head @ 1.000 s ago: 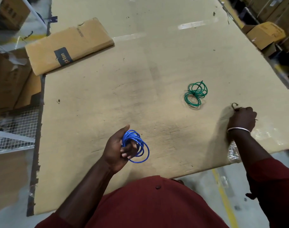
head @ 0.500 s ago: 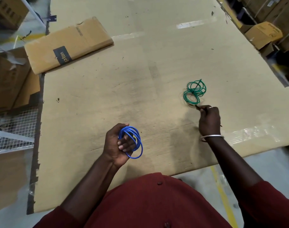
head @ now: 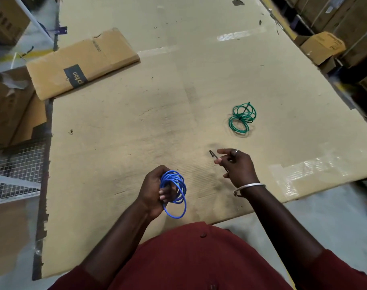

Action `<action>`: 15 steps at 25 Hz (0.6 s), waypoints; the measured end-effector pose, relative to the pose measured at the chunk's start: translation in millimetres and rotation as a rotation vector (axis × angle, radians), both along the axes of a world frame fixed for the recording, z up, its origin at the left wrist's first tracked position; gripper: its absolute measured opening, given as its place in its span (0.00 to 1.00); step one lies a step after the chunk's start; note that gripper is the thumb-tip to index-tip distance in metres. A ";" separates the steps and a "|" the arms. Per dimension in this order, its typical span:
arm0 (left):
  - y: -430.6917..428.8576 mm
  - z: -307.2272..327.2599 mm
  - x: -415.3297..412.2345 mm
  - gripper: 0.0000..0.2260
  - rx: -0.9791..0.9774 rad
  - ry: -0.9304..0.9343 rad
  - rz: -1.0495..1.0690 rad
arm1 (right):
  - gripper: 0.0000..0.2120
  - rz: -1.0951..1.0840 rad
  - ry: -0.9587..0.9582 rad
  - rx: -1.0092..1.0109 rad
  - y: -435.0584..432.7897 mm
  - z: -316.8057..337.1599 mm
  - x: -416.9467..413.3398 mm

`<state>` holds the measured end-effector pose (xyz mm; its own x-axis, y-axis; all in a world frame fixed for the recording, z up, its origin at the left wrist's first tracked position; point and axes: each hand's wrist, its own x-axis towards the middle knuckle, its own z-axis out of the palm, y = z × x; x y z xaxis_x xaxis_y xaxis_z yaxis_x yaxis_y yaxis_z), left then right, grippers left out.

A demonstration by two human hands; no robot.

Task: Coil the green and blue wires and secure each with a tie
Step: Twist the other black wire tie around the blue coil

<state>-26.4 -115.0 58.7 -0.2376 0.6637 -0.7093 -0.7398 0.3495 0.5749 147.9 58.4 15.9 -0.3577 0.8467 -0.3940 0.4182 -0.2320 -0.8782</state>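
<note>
Setting: cardboard-covered table [head: 199, 80] in a storeroom, boxes stacked far right.
Flat box [head: 82, 63]: lies far left, clear of the work.
Green wire [head: 242, 119]: coiled, on the table right of centre; a dark tie seems to cross its middle, so it looks finished and set aside.
Blue wire [head: 175, 191]: coiled, off the table, near the body.
Left hand [head: 155, 193]: closed around one side of the blue coil, fingers through the loops, likely to stop them springing apart.
Right hand [head: 237, 166]: mostly closed, thumb and fingers pinching a thin dark tie [head: 213, 154], its free end pointing left toward the blue coil, apart from it.
Step in hand: probably bringing the tie to the blue coil.
Left to do: wrap and twist it.
</note>
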 end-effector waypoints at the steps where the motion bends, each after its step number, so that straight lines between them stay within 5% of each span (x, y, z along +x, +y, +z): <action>1: 0.4 0.4 0.7 0.18 0.001 -0.005 0.022 | 0.10 0.013 0.003 0.020 -3.8 0.8 -0.3; 10: 2.5 -5.1 -0.9 0.19 0.051 -0.064 0.185 | 0.17 -0.086 0.310 -0.152 -31.4 43.3 -0.2; 15: 16.8 0.6 -7.0 0.17 0.033 -0.129 0.377 | 0.07 -0.175 0.481 -0.244 -48.0 81.8 0.2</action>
